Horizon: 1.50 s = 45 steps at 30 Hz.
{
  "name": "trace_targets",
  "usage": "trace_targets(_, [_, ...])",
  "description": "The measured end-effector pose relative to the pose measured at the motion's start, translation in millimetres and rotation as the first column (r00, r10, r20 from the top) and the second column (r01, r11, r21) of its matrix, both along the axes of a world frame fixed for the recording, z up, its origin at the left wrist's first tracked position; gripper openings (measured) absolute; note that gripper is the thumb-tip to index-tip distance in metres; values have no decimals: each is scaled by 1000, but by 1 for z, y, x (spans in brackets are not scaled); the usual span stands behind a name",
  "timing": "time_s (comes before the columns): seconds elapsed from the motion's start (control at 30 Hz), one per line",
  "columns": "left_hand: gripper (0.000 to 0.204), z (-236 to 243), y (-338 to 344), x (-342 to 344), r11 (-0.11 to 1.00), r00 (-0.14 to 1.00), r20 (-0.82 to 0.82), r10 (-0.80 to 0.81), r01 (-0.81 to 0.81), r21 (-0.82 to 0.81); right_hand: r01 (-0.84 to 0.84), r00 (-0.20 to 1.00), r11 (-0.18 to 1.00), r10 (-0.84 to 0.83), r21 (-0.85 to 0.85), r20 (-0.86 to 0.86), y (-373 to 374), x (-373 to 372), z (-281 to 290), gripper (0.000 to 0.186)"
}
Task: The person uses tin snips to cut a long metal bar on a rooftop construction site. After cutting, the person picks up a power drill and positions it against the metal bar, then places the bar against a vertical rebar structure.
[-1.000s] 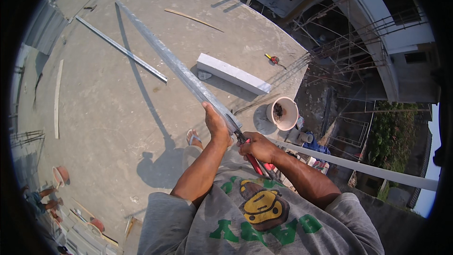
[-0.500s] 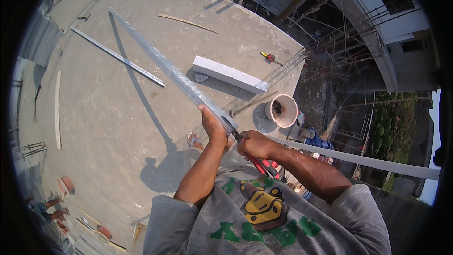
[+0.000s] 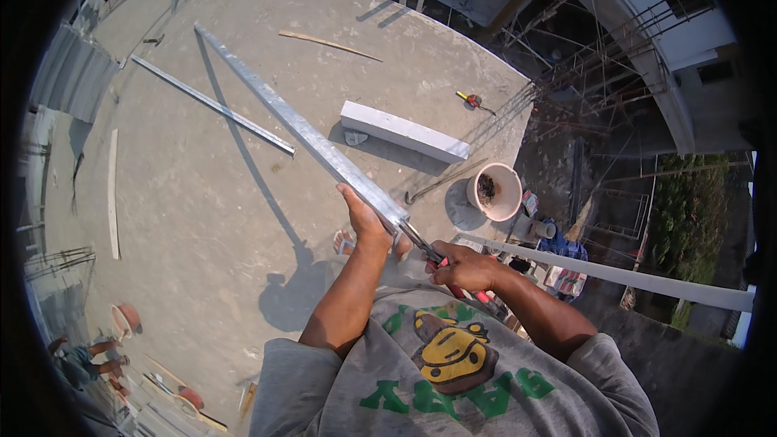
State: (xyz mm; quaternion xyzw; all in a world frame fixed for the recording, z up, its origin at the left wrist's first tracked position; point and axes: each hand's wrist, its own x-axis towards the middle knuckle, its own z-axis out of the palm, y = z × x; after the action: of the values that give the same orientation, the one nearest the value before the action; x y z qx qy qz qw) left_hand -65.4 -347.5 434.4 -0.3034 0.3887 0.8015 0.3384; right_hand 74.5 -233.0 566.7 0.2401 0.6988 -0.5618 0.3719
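Two hands meet at the near end of a long metal channel (image 3: 299, 125), much as they did a second ago. The left hand (image 3: 366, 222) is wrapped round the channel just short of its end, holding it up off the concrete slab (image 3: 202, 210). The right hand (image 3: 463, 267) is closed on red-handled snips (image 3: 433, 257) whose blades sit at the channel's end. Over the last second the grip and the tool have barely shifted; the view has swung a little, so the channel's far end now points toward the slab's upper left corner. The cut looks to be in hand rather than finished, since no offcut shows.

Farther out, a second metal strip (image 3: 212, 105) lies flat on the slab beside the channel, apart from it. A white block (image 3: 403, 131) rests toward the slab's right edge, with a bucket (image 3: 494, 192) just beyond it at that edge and a small red tool (image 3: 472, 100) near the upper right rim. Another person (image 3: 81, 356) crouches at the lower left.
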Motion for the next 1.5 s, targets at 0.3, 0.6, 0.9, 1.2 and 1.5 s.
trace_targets(0.3, [96,12,-8,-6,975,997,66,-26,10,222,123,982,980,-143,-157,-127,4,1,-31,38])
trace_targets(0.6, [90,-6,-15,-11,964,999,28,-32,23,264,67,976,992,-88,-109,-198,-2,-19,-39,39])
trace_targets(0.9, [83,-5,-14,-9,956,999,53,-4,-11,293,93,984,976,-120,-195,-129,-3,-28,-36,37])
trace_targets(1.2, [82,-10,-17,-8,946,996,88,-7,-21,324,145,986,967,-159,-210,-55,-8,-29,-44,32])
trace_targets(1.5, [90,-33,-15,-6,950,989,144,9,-54,309,291,945,866,-327,-407,-20,-8,-29,-44,24])
